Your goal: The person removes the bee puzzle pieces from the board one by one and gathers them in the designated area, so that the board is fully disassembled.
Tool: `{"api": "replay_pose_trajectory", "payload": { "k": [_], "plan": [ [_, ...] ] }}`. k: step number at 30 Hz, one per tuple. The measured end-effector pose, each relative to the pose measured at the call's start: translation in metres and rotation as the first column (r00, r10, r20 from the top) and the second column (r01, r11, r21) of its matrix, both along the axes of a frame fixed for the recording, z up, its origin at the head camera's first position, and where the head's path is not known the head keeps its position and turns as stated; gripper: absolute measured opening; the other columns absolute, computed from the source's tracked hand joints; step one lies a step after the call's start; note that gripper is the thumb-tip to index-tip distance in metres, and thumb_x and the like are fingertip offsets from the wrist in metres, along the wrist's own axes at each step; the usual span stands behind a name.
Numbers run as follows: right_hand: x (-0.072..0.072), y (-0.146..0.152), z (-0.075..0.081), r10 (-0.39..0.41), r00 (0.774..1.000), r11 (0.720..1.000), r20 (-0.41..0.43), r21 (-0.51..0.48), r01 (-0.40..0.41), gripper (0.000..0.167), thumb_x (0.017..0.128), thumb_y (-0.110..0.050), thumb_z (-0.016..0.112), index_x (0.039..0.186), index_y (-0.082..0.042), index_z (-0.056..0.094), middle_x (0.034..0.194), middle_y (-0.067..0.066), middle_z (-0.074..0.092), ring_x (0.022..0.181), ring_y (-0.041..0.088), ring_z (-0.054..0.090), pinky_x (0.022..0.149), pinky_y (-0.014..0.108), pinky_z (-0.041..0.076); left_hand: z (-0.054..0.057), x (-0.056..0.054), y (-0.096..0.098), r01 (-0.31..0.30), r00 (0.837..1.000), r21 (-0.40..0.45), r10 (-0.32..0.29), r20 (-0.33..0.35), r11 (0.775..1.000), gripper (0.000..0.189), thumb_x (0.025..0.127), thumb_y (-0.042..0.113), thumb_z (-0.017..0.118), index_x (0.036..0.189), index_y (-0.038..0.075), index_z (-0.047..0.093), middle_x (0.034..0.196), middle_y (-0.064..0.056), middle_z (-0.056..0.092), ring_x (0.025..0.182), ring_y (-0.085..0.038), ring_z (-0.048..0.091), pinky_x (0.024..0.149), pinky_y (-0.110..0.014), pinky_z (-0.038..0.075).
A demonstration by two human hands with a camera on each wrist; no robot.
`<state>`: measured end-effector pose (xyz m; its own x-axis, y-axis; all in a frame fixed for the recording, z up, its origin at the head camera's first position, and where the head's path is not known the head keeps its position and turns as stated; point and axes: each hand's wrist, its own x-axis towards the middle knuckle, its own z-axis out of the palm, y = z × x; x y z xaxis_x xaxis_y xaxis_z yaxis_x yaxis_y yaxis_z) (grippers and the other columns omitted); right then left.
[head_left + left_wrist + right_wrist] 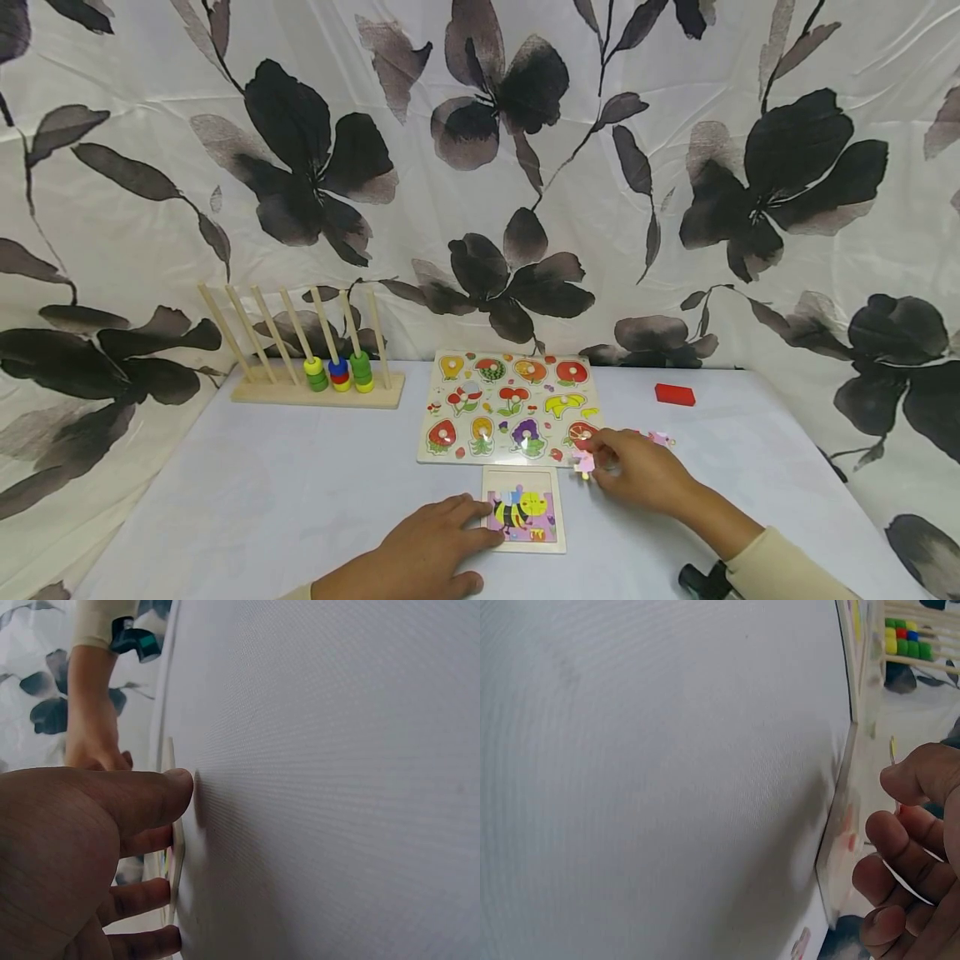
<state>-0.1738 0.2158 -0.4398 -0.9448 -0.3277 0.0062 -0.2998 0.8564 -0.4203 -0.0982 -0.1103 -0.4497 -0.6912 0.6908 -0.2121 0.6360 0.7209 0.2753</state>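
While the right grip [647,473] pinches a pink puzzle piece [583,465], lower right of frame centre in the head view, the left grip [431,546] lies relaxed, fingers touching the left side of the bee puzzle [561,512], bottom centre. Fruit board [437,392] sits above it, mid-frame. Red block [675,394] right of that. Bead stand [277,393] at left, all on the white counter [225,492].

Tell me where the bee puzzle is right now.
In the head view, the bee puzzle lies low, just right of centre, directly below the fruit board, with the left hand at its left edge.
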Motion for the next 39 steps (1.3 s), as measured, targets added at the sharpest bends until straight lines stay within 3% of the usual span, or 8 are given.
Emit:
{"api": "replay_pose_trajectory", "payload": {
  "k": [15, 26, 39],
  "plan": [
    [-0.006, 0.027, 0.007, -0.021, 1.0, 1.0, 0.015, 0.01, 0.021, 0.029, 0.084, -0.014, 0.081, 0.11, -0.017, 0.07, 0.086, -0.012, 0.06, 0.084, 0.013, 0.057, 0.076, 0.035, 0.053, 0.001, 0.0, 0.0, -0.002, 1.0, -0.004, 0.002, 0.012, 1.0, 0.055, 0.091, 0.051, 0.073, 0.143, 0.04, 0.059, 0.151, 0.008, 0.048, 0.14, -0.021, 0.045, 0.107, -0.047, 0.047],
    [-0.01, 0.045, 0.009, -0.021, 0.999, 1.0, 0.031, 0.005, 0.021, 0.029, 0.085, -0.012, 0.079, 0.112, -0.015, 0.07, 0.088, -0.011, 0.061, 0.087, 0.014, 0.058, 0.075, 0.035, 0.053, 0.0, 0.0, -0.001, 0.017, 1.0, -0.004, -0.017, -0.022, 1.0, 0.054, 0.091, 0.051, 0.073, 0.142, 0.039, 0.06, 0.151, 0.007, 0.049, 0.138, -0.021, 0.045, 0.107, -0.046, 0.047],
    [-0.01, 0.068, 0.011, -0.021, 0.999, 1.0, 0.028, -0.001, 0.021, 0.029, 0.086, -0.012, 0.079, 0.113, -0.014, 0.07, 0.089, -0.009, 0.061, 0.088, 0.015, 0.056, 0.074, 0.034, 0.052, 0.001, 0.0, 0.0, 0.0, 1.0, -0.009, 0.0, 0.005, 1.0, 0.054, 0.091, 0.051, 0.073, 0.142, 0.039, 0.059, 0.152, 0.007, 0.049, 0.14, -0.022, 0.045, 0.109, -0.048, 0.045]
  ]
}}
